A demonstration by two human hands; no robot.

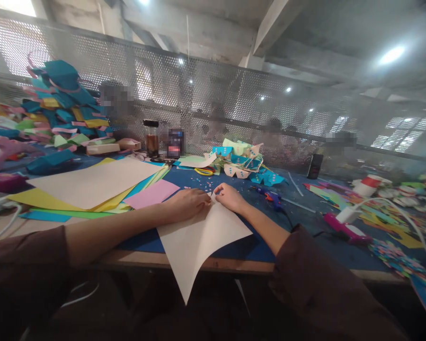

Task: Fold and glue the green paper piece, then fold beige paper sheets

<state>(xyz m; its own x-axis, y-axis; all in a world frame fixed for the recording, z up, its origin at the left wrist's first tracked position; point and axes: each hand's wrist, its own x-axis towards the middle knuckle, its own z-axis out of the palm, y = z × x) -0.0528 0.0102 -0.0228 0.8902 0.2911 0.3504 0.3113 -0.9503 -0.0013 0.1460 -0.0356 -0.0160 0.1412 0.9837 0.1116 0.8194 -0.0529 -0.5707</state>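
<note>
A pale sheet of paper (206, 241) lies bent over the table's front edge, one corner pointing down past it. Its far corner is between my hands. My left hand (188, 204) rests on the sheet's upper left side, fingers curled together on the paper and thumb hidden. With thumb and fingers closed, my right hand (230, 198) pinches the paper's far corner, close to the left fingertips. Small paper bits (206, 182) are scattered just beyond my hands. A pink sheet (152, 194) lies beside my left forearm.
Stacked coloured sheets (99, 182) lie left. Yellow-handled scissors (204, 171) and dotted folded paper pieces (237, 163) are ahead. A blue glue gun (271, 196) sits right, near a magenta device (348, 229) with a white cable. A dark-lidded jar (151, 139) and a phone (175, 143) stand behind.
</note>
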